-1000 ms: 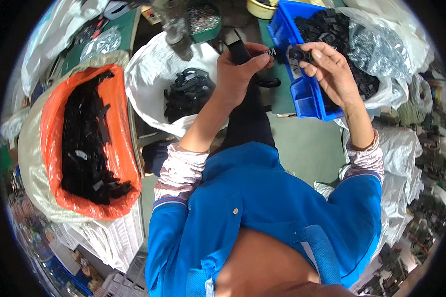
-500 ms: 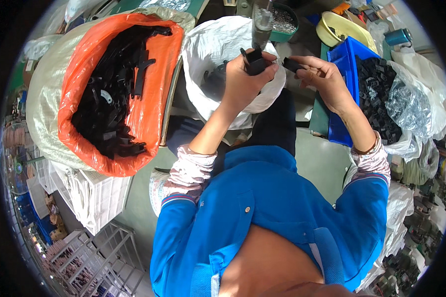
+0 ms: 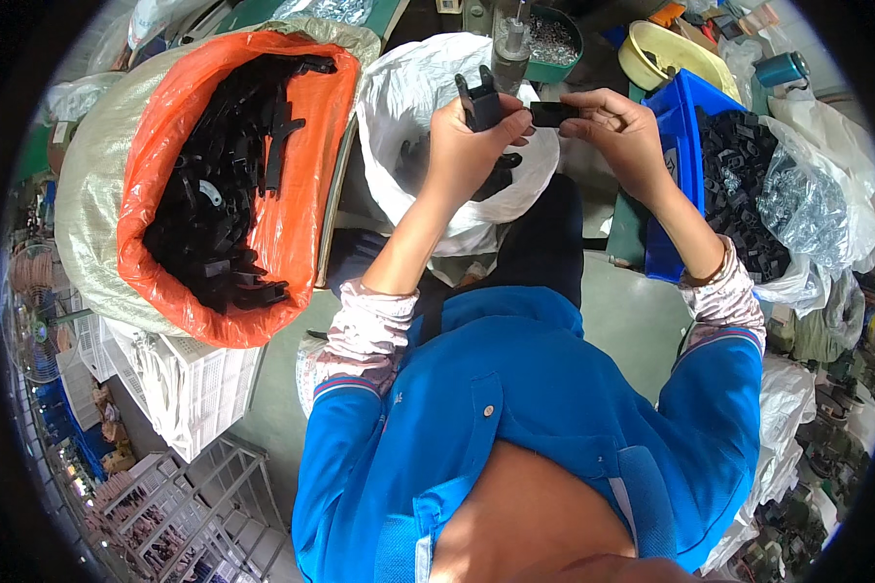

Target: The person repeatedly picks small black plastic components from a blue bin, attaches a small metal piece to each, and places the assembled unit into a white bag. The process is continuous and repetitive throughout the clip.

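Observation:
My left hand (image 3: 464, 148) is closed around a black plastic part (image 3: 482, 103) with two prongs pointing away from me. Between the thumb and fingers of my right hand (image 3: 616, 131) is a small black block-shaped plastic piece (image 3: 546, 115). The left end of that piece is beside my left thumb, close to the pronged part; whether the two touch I cannot tell. Both hands are above a white sack (image 3: 399, 97) with more black parts inside. An upright metal machine post (image 3: 512, 44) stands just beyond my hands.
At left an orange-lined sack (image 3: 306, 194) holds many long black parts. A blue bin (image 3: 685, 146) of small black pieces stands at right, with clear plastic bags (image 3: 802, 209) against it. Farther back are a yellow basin (image 3: 642, 60) and a green tray of small metal bits (image 3: 554, 44).
My right hand has moved slightly left, bringing the small black piece up to my left hand. The pronged part in my left hand has tilted and shifted left.

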### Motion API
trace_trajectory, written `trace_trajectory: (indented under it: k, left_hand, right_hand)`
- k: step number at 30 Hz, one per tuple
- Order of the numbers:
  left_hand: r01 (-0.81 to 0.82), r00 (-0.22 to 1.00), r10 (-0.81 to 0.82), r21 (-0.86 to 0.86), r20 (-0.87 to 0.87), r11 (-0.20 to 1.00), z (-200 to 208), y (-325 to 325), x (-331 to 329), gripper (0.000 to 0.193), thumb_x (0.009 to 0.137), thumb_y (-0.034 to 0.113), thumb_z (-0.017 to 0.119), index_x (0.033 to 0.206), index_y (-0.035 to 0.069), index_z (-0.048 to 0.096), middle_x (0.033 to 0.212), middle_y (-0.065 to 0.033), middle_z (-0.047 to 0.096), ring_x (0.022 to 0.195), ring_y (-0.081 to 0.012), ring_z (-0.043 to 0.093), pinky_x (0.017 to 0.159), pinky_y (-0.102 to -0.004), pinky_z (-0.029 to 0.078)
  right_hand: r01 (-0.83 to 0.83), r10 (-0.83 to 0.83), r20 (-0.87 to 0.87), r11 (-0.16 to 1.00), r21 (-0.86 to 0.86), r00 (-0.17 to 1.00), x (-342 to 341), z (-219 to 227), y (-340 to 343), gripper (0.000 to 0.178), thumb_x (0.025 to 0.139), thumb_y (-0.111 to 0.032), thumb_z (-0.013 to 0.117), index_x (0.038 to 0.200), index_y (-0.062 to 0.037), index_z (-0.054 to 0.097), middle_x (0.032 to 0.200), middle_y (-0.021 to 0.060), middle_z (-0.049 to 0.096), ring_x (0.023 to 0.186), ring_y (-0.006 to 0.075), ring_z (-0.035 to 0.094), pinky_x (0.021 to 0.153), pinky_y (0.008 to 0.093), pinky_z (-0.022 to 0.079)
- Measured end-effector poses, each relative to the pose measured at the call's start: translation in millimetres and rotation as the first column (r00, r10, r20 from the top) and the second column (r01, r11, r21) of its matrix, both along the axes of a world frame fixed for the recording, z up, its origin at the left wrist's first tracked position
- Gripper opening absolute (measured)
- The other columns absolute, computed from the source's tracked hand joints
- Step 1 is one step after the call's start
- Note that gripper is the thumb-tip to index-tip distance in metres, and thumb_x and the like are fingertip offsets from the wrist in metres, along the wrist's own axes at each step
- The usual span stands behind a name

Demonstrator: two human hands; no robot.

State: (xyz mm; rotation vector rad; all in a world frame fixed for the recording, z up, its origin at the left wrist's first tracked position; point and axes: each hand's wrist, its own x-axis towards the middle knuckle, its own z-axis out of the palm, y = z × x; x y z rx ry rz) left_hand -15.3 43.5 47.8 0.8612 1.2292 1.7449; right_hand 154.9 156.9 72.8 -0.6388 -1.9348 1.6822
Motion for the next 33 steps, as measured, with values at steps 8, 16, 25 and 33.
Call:
trace_trajectory:
  k: [8,16,25,33]
  left_hand:
    - [0.213,0.934,-0.217,0.047,0.284,0.976,-5.1,2.7,-10.2,0.039,0.089,0.015,0.06,0.122,0.0,0.048,0.11,-0.0182,0.06,0.081,-0.0221,0.066,0.064,-0.0276,0.055]
    - [0.504,0.815,-0.484,0.022,0.318,0.864,14.6,-20.2,-9.4,0.043,0.092,0.007,0.048,0.132,-0.001,0.035,0.124,-0.0157,0.051,0.093,-0.0286,0.064,0.057,-0.0301,0.057]
    - [0.56,0.795,-0.526,-0.031,0.303,0.828,12.3,-21.8,3.2,0.048,0.09,0.007,0.054,0.133,-0.003,0.036,0.124,-0.0132,0.051,0.097,-0.0272,0.063,0.06,-0.0303,0.057]
    - [0.562,0.797,-0.527,-0.043,0.296,0.826,6.8,-18.7,10.4,0.05,0.089,0.008,0.056,0.133,-0.003,0.035,0.122,-0.0141,0.051,0.098,-0.0284,0.063,0.059,-0.0301,0.057]
  right_hand:
    - [-0.002,-0.043,-0.117,0.935,-0.356,0.992,1.3,-1.8,18.2,0.025,0.088,-0.009,0.061,0.112,-0.0012,0.061,0.098,0.007,0.066,0.084,0.0112,0.062,0.079,0.0251,0.05]
    - [0.012,-0.048,-0.109,0.95,-0.312,0.993,14.3,20.1,30.9,0.023,0.09,-0.012,0.059,0.11,-0.0015,0.058,0.097,0.0061,0.066,0.086,0.0117,0.063,0.079,0.0238,0.05]
    - [-0.046,0.045,-0.011,0.986,-0.159,0.999,10.2,17.2,28.1,0.018,0.089,-0.011,0.06,0.104,-0.0036,0.062,0.096,0.002,0.066,0.083,0.0083,0.061,0.077,0.0236,0.048]
    - [-0.066,0.07,0.037,0.993,-0.094,0.997,13.5,13.8,30.1,0.018,0.088,-0.011,0.062,0.104,-0.0029,0.063,0.091,-0.0005,0.064,0.082,0.0062,0.059,0.075,0.0224,0.047]
